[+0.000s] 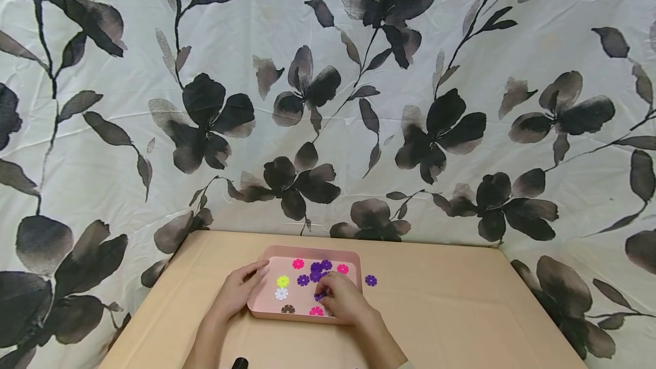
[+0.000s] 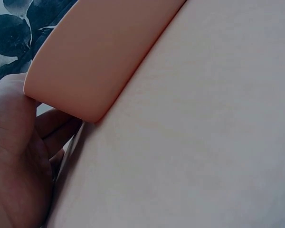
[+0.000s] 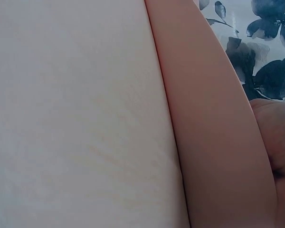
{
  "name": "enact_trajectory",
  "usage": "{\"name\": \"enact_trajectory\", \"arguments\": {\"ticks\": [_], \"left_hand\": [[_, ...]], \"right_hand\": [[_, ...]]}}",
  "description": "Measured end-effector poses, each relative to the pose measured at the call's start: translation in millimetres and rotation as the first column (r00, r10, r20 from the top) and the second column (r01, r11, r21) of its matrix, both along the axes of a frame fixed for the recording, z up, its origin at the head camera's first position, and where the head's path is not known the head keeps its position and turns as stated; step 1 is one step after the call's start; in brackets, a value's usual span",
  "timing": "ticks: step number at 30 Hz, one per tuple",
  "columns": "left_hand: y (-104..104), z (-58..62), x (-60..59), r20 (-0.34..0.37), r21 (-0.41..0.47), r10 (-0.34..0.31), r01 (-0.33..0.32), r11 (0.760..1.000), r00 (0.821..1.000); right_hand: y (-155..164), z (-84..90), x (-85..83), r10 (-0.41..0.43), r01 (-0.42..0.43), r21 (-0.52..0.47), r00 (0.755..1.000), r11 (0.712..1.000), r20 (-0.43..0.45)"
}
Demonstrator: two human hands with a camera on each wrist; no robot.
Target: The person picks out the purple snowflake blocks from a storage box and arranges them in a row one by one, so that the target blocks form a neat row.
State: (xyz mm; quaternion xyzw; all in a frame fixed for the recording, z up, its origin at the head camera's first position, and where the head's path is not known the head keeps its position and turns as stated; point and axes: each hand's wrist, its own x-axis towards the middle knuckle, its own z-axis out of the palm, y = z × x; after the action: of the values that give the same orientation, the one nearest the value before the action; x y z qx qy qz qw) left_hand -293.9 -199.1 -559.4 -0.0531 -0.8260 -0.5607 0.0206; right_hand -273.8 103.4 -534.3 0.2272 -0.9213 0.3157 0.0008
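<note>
A: Tray position?

B: Pink tray (image 1: 307, 250) flat on the table (image 1: 461, 300); far rim near the table's back edge, a narrow margin. Table runs on widely to the right.

A: Left hand (image 1: 237, 292)?

B: At the tray's left rim, fingers bent against the outer wall: grasping that edge.

A: Right hand (image 1: 344, 299)?

B: Reaches over the near right corner. Fingers curled, tips at a purple flower piece (image 1: 319, 297); cannot tell whether pinched.

A: Other pieces?

B: Purple cluster (image 1: 316, 268) beyond those fingertips, inside. Yellow piece (image 1: 283, 281) and white piece (image 1: 281, 294) toward the left wall. Lone purple piece (image 1: 371, 281) on the table, just outside the right rim.
</note>
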Motion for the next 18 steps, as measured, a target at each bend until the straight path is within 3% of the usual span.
{"name": "enact_trajectory", "arguments": {"ticks": [10, 18], "left_hand": [[0.3, -0.6, -1.0, -0.007, -0.005, 0.0, 0.0, 1.0, 1.0], [0.0, 0.4, -0.4, 0.0, -0.012, -0.001, 0.001, 1.0, 1.0]], "right_hand": [[1.2, 0.0, -0.5, -0.016, 0.015, -0.029, 1.0, 0.999, -0.012], [5.8, 3.0, -2.9, -0.006, 0.013, -0.141, 0.999, 0.99, 0.045]]}}
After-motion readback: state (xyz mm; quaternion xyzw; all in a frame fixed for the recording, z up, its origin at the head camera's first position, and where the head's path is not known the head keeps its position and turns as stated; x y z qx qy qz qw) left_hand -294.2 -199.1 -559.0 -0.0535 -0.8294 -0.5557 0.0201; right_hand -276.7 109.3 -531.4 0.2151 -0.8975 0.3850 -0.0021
